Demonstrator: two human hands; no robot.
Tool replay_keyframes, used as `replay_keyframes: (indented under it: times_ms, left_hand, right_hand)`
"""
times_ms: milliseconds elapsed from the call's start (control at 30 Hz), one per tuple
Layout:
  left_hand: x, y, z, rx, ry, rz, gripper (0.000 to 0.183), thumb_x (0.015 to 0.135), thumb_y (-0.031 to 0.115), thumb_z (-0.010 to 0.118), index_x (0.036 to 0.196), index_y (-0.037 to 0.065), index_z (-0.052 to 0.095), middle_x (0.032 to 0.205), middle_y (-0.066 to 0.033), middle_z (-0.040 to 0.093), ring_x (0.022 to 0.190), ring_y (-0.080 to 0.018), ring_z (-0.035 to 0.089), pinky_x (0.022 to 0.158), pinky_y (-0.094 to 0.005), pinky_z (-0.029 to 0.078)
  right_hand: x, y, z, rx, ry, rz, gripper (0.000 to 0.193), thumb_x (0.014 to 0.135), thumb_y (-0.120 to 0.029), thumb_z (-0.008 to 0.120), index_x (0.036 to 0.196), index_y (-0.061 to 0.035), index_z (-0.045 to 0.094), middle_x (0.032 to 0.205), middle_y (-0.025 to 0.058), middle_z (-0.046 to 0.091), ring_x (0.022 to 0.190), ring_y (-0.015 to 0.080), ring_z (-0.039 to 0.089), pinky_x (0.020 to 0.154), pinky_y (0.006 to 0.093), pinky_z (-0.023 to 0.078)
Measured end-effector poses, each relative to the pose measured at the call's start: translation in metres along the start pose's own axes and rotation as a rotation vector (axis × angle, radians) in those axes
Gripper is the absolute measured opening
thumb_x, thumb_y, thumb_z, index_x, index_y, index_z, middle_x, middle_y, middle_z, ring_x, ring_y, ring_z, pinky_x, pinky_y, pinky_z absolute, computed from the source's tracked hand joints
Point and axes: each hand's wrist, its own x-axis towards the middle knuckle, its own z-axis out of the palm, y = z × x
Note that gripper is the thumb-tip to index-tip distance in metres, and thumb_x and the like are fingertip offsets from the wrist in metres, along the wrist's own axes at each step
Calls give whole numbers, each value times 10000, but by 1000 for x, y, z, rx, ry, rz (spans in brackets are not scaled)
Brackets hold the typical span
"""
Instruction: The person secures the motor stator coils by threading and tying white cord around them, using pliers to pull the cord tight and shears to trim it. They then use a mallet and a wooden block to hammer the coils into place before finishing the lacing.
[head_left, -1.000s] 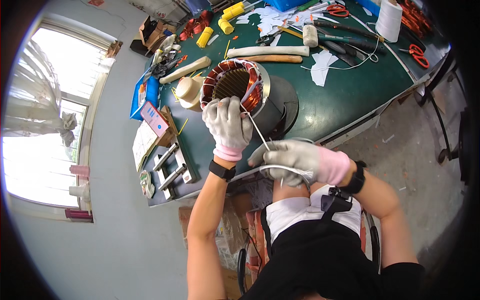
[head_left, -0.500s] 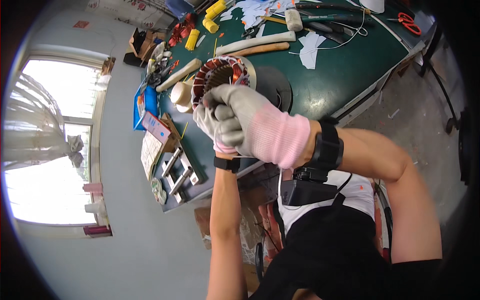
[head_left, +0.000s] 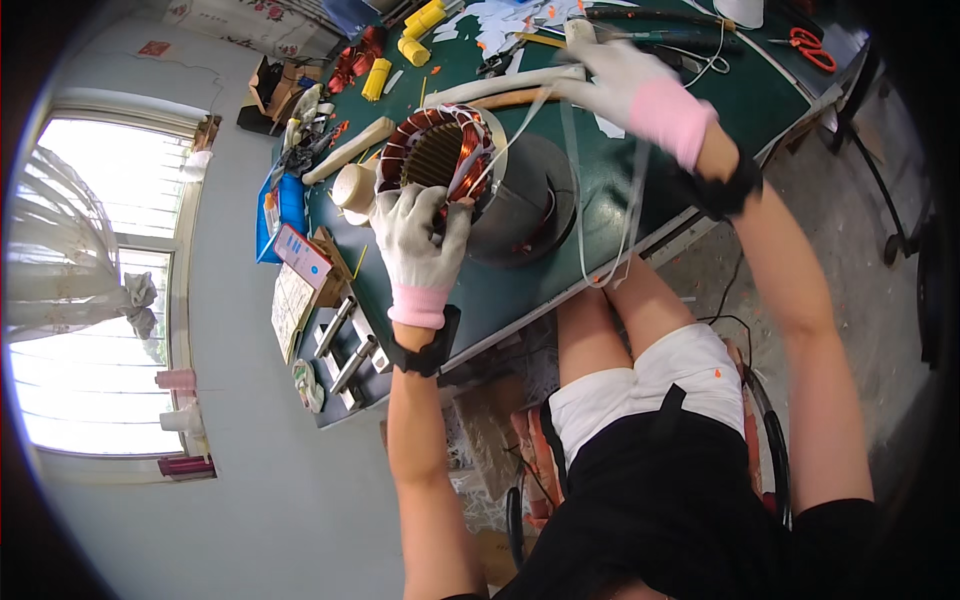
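Since half a second ago your right hand [head_left: 622, 88] has been swinging away from your left hand, and it is now passing over the far part of the green tabletop [head_left: 690, 185], holding a white cord [head_left: 635, 205]. The cord is running straight from the motor stator [head_left: 505, 190] to your fingers, its slack hanging in a long loop over the tabletop's near edge; motion blur is hiding how far those fingers are closing. Your left hand [head_left: 422, 235] is curling, half closed, over the stator's near rim beside the copper winding [head_left: 470, 155]; you cannot tell whether it is also pinching cord. The stator is standing near the tabletop's near edge, toward its left end. A metal bracket [head_left: 345, 350] is lying at the near left corner, and red-handled scissors [head_left: 815, 50] are resting near the right edge.
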Motion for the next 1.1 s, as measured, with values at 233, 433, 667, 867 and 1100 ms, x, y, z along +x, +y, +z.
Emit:
replay_keyframes:
  times_ms: [233,433,667,867,1100]
  left_hand:
    - [18,3,-16,20,-269,-22,295,735,206,672,998,82,621,784,-98,634,885,-302,583,925,-416,411]
    - [22,2,-25,-102,-384,-137,330,763,173,641,1061,35,611,941,-158,635,898,-307,606,808,-381,480]
    - [33,-4,-22,30,-521,130,362,763,296,623,1016,38,645,1115,-228,587,1043,-394,515,889,-463,424]
    - [16,14,-28,427,-146,-74,874,696,468,699,1380,39,366,1358,-217,439,1336,-443,246,1095,-584,55]
    - [8,18,-12,364,86,26,946,685,398,728,1420,25,263,1434,-160,368,1379,-391,182,1101,-570,62]
  right_hand:
    - [-79,-66,-16,702,138,-100,228,810,-39,530,1023,-25,608,866,127,595,855,259,589,828,345,453]
    - [-71,-97,16,494,213,-68,333,754,-15,597,1050,-124,490,863,125,578,709,326,602,599,425,481]
    - [-64,-109,55,827,461,26,365,813,-8,512,1150,-114,421,911,145,537,663,272,575,593,441,474]
    - [-104,-65,-10,1632,-1148,0,260,833,-84,465,1042,13,586,725,73,596,678,133,607,609,298,491]
    - [2,-115,19,239,296,-729,114,832,-123,549,853,-27,607,898,143,577,892,264,578,764,361,472]
